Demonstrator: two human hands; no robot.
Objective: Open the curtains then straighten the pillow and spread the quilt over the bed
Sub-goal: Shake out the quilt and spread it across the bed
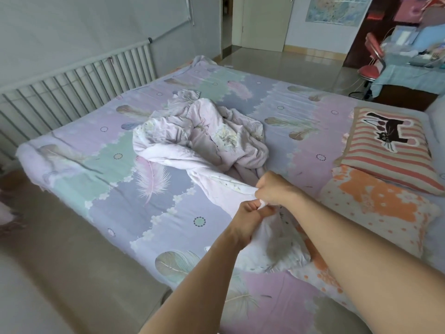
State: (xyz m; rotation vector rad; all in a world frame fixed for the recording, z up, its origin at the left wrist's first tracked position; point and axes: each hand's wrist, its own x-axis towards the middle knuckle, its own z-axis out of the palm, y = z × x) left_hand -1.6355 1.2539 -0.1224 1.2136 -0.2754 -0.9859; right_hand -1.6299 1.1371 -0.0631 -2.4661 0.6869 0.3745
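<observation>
Quilt: pale pink, crumpled mid-bed on feather-print sheet; near edge pinched by left hand and gripped in fisted right hand. Striped cat pillow right, orange-patterned pillow nearer. Radiator far left.

The quilt hides both hands' fingertips; the orange pillow lies partly behind the right forearm.
</observation>
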